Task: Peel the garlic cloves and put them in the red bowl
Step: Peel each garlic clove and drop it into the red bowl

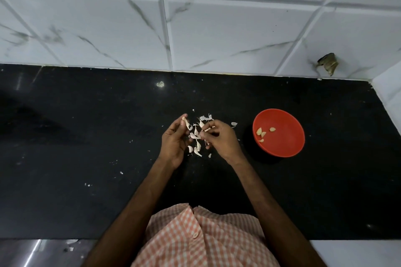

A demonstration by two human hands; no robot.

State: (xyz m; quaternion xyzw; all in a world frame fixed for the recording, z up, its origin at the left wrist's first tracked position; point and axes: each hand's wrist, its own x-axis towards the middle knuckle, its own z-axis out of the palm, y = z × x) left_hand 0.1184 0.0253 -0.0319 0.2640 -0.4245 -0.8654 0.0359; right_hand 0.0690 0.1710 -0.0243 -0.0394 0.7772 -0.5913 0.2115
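My left hand (174, 142) pinches a pale garlic clove (185, 123) between thumb and fingertips above the black counter. My right hand (219, 137) is close beside it, fingers curled and pinching a strip of papery skin (206, 129). Loose garlic skins and cloves (196, 147) lie scattered on the counter between and under both hands. The red bowl (286, 145) stands to the right of my right hand and holds several peeled cloves (261, 133) near its left side.
The black counter (86, 147) runs left to right, backed by a white marble-look tiled wall (195, 28). A white wall edge (388, 93) closes the right end. Small skin flecks dot the counter. My checked shirt (201, 238) sits at the front edge.
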